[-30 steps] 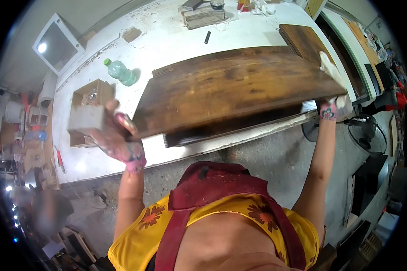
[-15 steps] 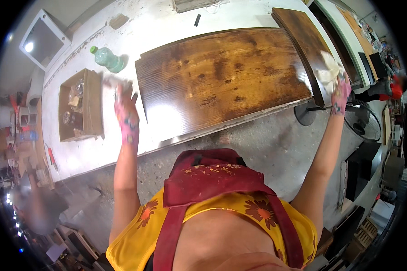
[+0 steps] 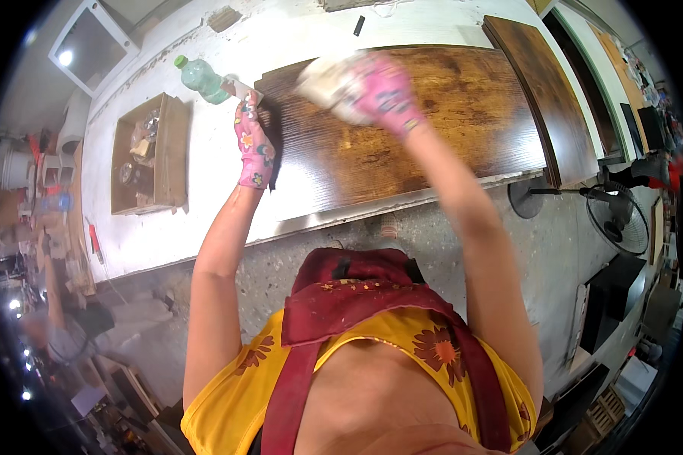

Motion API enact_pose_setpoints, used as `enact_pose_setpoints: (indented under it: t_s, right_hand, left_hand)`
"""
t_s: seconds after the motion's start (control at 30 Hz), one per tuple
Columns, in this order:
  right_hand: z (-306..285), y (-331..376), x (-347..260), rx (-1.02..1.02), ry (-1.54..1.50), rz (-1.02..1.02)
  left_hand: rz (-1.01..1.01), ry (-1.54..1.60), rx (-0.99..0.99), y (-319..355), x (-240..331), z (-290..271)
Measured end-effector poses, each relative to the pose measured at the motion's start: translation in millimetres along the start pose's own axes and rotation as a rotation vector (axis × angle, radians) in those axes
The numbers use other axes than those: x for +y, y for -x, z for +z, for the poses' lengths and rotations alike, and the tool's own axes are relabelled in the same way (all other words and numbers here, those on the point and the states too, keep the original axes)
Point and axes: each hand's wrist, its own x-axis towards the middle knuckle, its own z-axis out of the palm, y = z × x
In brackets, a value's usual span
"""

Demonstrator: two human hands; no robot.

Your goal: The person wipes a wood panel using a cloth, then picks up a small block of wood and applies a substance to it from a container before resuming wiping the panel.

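Note:
A wide dark-brown wood-grain board (image 3: 463,114) lies on the white table in front of me. My right hand (image 3: 387,95), in a pink patterned glove, presses a whitish cloth (image 3: 330,83) over the board's upper left part; both are blurred by motion. At the board's left edge is my left hand (image 3: 255,148), gloved in pink with flowers. A small flat pale piece (image 3: 240,88) sticks out from its fingertips, its kind unclear. Just beyond stands or lies a translucent green bottle (image 3: 203,80) with a green cap.
Left of my left hand, a cardboard box (image 3: 173,155) holds small parts. Narrower brown boards (image 3: 550,91) lie stacked to the right. A small black bar (image 3: 359,26) rests at the back. A fan (image 3: 617,216) stands beyond the table's right end, and a red-handled tool (image 3: 94,239) lies far left.
My right hand has swept the cloth leftward from the narrow boards at the right onto the wide board's left part. My left hand has moved up and right to the board's edge.

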Motion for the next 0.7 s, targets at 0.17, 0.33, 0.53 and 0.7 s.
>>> enact_pose_setpoints:
  t_s: [0.17,0.33,0.53,0.7]
  right_hand:
    - [-33,68,-139,-0.342,-0.303,-0.402]
    - [-97,128,-48,-0.073,-0.578,0.021]
    - [-197,169,140,0.024,0.765,0.578]
    - [-123,163,32,0.044,0.496,0.367]
  left_hand:
    - [0.070,-0.243,-0.138,-28,-24,-30]
    - [-0.081,-0.178,-0.056,-16,-7,-18]
    - [0.127,0.027,-0.250,-33,-43,-21]
    - [0.061,-0.078,-0.246,-14,-19,-14]
